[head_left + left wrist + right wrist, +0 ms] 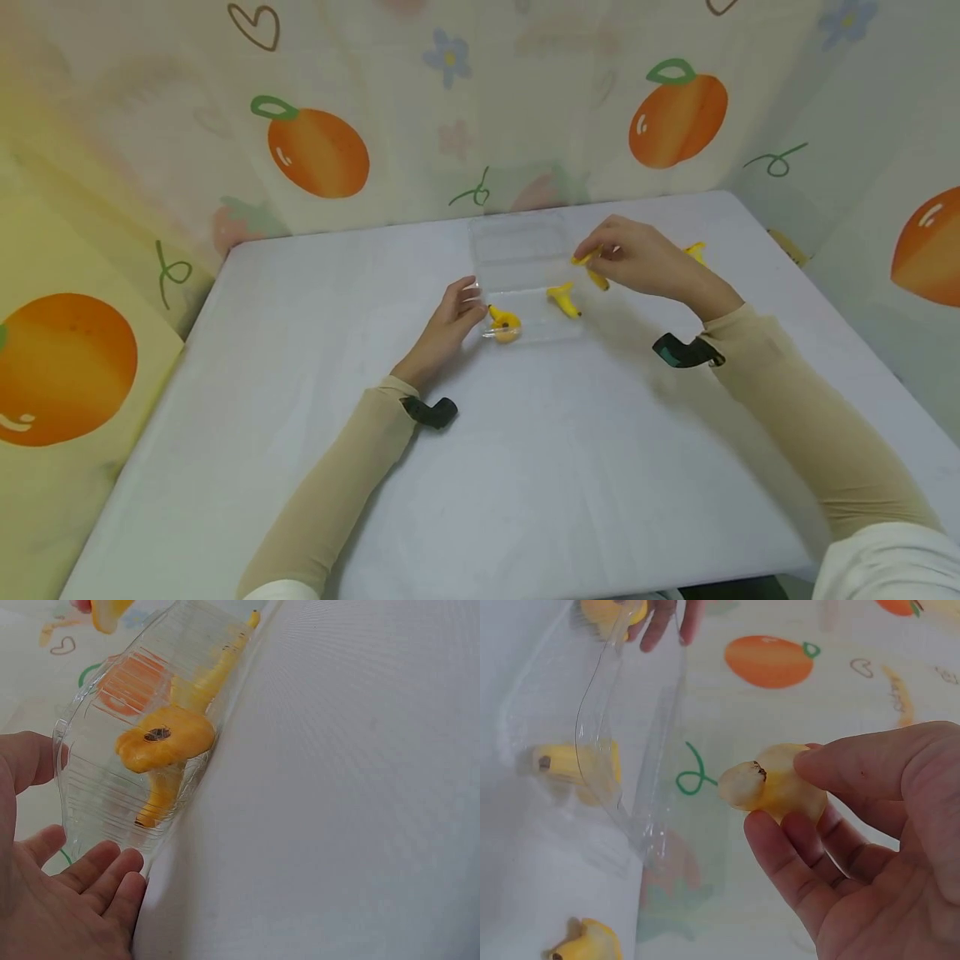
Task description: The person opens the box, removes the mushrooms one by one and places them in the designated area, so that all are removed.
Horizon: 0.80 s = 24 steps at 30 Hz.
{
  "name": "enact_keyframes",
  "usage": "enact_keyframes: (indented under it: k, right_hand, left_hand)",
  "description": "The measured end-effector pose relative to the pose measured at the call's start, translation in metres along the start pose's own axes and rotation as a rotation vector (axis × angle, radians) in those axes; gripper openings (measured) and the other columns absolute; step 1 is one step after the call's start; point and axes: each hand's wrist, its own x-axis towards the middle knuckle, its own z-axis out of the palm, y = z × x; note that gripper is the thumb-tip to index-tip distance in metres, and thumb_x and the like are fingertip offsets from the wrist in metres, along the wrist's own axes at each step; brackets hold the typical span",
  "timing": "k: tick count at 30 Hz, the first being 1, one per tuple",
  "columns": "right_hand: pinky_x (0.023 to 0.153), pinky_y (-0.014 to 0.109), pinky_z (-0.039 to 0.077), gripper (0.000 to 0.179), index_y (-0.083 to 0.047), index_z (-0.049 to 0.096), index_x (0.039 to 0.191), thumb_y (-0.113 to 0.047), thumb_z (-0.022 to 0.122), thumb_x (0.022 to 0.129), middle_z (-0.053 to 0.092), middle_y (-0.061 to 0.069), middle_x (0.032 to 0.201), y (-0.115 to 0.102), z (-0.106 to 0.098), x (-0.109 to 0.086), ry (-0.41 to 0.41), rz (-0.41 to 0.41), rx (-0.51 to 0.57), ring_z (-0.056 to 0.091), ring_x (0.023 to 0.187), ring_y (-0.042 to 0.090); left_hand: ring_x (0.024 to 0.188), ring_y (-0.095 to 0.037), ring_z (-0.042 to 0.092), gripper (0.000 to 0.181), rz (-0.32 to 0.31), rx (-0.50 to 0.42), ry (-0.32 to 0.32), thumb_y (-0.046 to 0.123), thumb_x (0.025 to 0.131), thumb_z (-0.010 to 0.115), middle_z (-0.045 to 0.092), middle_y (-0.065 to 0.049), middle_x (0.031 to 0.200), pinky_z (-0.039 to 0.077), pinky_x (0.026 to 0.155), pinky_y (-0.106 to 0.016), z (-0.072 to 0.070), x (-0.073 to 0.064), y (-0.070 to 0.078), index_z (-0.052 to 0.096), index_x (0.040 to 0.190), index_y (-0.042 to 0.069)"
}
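Observation:
A clear plastic clamshell box (534, 321) lies unfolded on the table, its lid (517, 237) laid back toward the wall. One yellow mushroom (165, 739) with a dark spot on its cap sits at the box's left end; another mushroom (563, 300) lies at the right end. My left hand (448, 319) rests against the left edge, thumb over the rim and fingers spread loosely along the outside. Above the box's right side, my right hand (637, 258) pinches a yellow mushroom (780, 780) between thumb and fingers, its pale stem end pointing outward.
Beyond my right wrist, a further yellow mushroom (696, 252) lies on the white-covered table (300, 350). A curtain (525, 108) printed with oranges hangs behind the table's back edge. Dark wrist cameras (430, 412) sit on both sleeves.

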Motion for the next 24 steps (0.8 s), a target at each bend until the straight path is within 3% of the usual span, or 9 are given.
enact_keyframes:
  k: [18, 24]
  right_hand:
    - [0.079, 0.018, 0.047, 0.022, -0.009, 0.076, 0.112, -0.007, 0.060, 0.097, 0.065, 0.009, 0.110, 0.009, -0.023, -0.019, 0.014, 0.073, -0.045, 0.057, 0.098, 0.023]
    - [0.070, 0.017, 0.047, 0.021, -0.008, 0.075, 0.112, -0.006, 0.059, 0.098, 0.063, 0.010, 0.111, 0.016, -0.026, -0.024, 0.017, 0.097, -0.048, 0.055, 0.094, 0.023]
  left_hand:
    - [0.147, -0.028, 0.038, 0.065, -0.018, 0.012, -0.007, 0.029, 0.105, 0.053, 0.037, -0.009, 0.160, 0.033, 0.124, -0.049, 0.000, -0.001, 0.003, 0.021, 0.159, 0.017]
    - [0.147, -0.029, 0.038, 0.065, -0.018, 0.004, -0.010, 0.028, 0.105, 0.053, 0.037, -0.009, 0.160, 0.032, 0.124, -0.049, -0.001, -0.001, 0.002, 0.020, 0.160, 0.017]
